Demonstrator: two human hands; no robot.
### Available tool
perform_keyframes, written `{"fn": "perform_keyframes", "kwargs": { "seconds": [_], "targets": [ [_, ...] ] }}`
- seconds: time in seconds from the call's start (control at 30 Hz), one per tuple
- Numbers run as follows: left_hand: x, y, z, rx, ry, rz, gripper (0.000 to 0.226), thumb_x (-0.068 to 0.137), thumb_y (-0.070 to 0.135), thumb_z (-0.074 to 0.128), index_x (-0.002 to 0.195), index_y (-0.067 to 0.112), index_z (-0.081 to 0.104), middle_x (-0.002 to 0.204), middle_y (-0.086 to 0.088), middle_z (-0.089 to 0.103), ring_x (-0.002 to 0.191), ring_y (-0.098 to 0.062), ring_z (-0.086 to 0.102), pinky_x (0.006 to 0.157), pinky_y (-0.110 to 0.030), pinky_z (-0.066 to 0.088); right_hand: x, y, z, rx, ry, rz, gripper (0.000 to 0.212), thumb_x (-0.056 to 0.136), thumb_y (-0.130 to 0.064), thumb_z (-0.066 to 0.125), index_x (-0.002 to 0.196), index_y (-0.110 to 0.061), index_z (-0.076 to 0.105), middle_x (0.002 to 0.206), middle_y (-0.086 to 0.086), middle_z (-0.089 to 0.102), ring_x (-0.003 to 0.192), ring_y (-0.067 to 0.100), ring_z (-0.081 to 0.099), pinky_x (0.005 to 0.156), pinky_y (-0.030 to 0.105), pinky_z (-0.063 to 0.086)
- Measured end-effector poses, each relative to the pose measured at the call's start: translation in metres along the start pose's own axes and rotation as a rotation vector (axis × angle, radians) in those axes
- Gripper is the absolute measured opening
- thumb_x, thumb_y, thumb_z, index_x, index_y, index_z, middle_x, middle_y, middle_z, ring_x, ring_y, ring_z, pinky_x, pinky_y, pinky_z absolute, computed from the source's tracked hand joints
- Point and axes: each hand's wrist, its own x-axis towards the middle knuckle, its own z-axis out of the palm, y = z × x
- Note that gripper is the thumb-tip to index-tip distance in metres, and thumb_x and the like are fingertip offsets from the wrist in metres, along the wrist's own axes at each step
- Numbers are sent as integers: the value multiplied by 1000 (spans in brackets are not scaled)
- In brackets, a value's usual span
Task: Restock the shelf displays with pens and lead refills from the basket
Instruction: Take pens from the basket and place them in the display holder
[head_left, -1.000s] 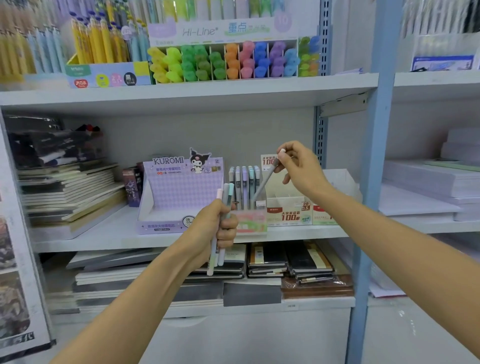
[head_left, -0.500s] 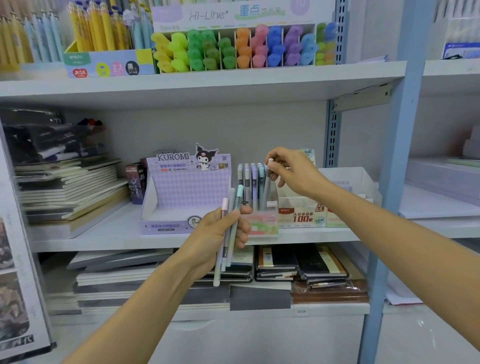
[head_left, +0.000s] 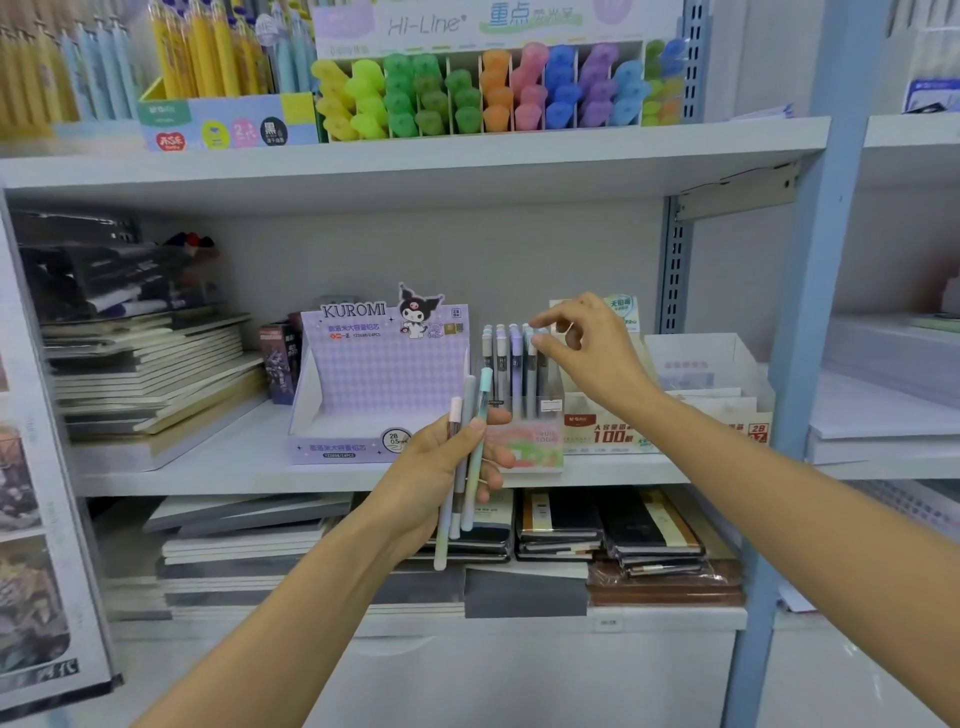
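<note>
My left hand (head_left: 441, 467) grips three pastel pens (head_left: 480, 410) upright in front of the middle shelf: one teal, one grey, one with a pink cap. Just behind them a small clear pen holder (head_left: 527, 444) stands on the shelf with several pens (head_left: 514, 364) upright in it. My right hand (head_left: 587, 353) hovers at the tops of those pens. Its thumb tip touches the rightmost pen's cap, its index finger is lifted off, and nothing is between them. No basket is in view.
A purple Kuromi lead box (head_left: 379, 374) stands left of the holder, with red-and-white lead refill boxes (head_left: 608, 431) and a white carton (head_left: 717, 364) to its right. Notebooks (head_left: 145, 374) are stacked at the left, highlighters (head_left: 493, 88) line the upper shelf, and a blue upright (head_left: 810, 312) stands at the right.
My right hand lowered a grey pen into the clear holder and let go of it. The left hand kept its three pens, and the view moved closer to the shelf.
</note>
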Motion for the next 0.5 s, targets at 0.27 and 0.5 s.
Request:
{"fn": "perform_keyframes", "kwargs": {
  "seconds": [0.27,0.5],
  "targets": [
    [-6,8,21,-5,-28,9,29,101,24,46,119,7,61,76,-9,69,58,-15,61,52,-23,49,-32,-30,-14,481,-397,103,18,88,-24,69,103,-14,71,83,-1,72,68,3,64,54,13,46],
    [-13,13,28,-24,-2,-52,28,101,24,46,114,8,65,79,-10,70,66,-18,66,58,-25,56,-36,-29,-38,682,-373,130,18,93,-7,60,108,-13,69,97,8,75,85,15,71,72,24,57]
  ]
}}
